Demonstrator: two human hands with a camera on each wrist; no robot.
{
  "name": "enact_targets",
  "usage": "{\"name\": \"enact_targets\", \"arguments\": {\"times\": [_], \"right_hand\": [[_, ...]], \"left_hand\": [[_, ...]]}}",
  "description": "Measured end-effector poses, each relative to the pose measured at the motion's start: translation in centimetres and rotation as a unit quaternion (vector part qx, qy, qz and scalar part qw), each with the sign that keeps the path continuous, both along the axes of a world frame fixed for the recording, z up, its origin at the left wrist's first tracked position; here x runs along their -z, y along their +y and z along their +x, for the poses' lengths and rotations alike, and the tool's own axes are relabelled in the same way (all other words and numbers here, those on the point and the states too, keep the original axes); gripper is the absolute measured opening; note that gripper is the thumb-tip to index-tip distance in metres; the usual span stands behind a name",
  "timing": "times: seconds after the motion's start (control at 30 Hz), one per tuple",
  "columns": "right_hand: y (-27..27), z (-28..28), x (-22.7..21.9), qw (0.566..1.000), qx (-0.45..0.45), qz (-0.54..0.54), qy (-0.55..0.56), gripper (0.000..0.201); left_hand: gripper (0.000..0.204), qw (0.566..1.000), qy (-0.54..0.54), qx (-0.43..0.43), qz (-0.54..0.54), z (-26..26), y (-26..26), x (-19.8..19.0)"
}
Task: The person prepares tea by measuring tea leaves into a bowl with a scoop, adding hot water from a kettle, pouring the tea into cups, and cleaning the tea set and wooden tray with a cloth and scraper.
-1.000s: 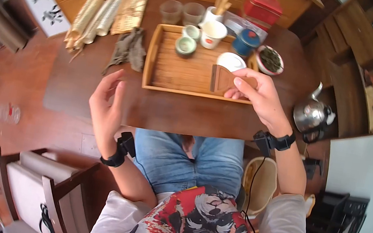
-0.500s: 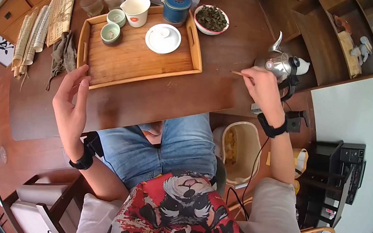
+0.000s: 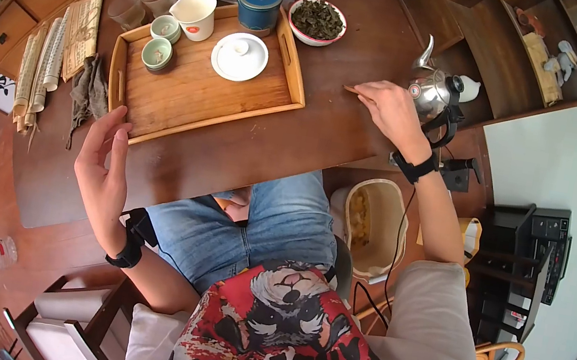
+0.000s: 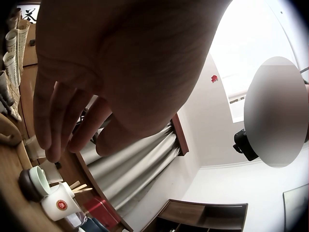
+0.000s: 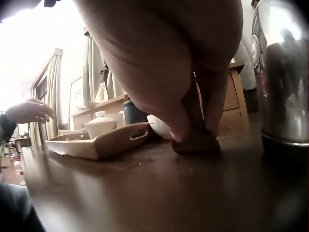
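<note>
My right hand [image 3: 391, 113] pinches a flat wooden tea brush [image 5: 195, 145] between thumb and fingers. Its wide end is down at the tabletop, right of the wooden tray [image 3: 214, 122]. From above, little more than the brush's edge shows. At the tray's near left corner, my left hand [image 3: 102, 164] hangs with loosely bent fingers and holds nothing. On the tray are a white lidded gaiwan [image 3: 239, 56], a white pitcher [image 3: 195, 18], small green cups [image 3: 157, 53] and a blue lidded jar [image 3: 258, 9].
A steel kettle [image 3: 433, 93] stands just right of my right hand. A bowl of tea leaves [image 3: 317, 21] sits beyond the tray's right end. Bamboo scrolls [image 3: 80, 31] and a grey cloth [image 3: 90, 90] lie to the left. Small crumbs [image 3: 259, 129] dot the near tabletop.
My right hand has carried the brush from over the tray down to the table on its right, then slightly leftward. The view has turned right; my left hand stays near the tray's corner.
</note>
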State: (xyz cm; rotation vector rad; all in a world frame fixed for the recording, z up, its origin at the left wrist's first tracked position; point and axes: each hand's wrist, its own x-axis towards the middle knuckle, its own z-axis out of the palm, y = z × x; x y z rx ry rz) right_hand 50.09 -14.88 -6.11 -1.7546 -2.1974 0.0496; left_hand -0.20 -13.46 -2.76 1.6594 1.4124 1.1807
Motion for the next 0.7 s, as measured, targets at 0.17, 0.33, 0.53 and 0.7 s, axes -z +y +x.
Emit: {"name": "enact_targets", "arguments": {"times": [0.17,0.33,0.53,0.7], "right_hand": [[-6.0,-0.7,0.2,1.0,-0.027,-0.003,0.001,0.026],[-9.6,-0.8,-1.3,0.998,-0.048,-0.043,-0.004,0.026],[-3.3,-0.2,-2.8,0.996,-0.008,-0.065,0.065,0.019],[5.3,0.0,-0.7,0.992,0.115,0.02,0.042,0.019]], "left_hand": [[0.033,1.0,-0.004,-0.001,0.004,0.2,0.2,0.1],[0.034,1.0,0.008,0.005,-0.011,0.4,0.5,0.5],[0.034,0.999,0.022,0.017,-0.02,0.7,0.6,0.3],[0.034,1.0,0.016,0.02,-0.014,0.6,0.2,-0.4]]}}
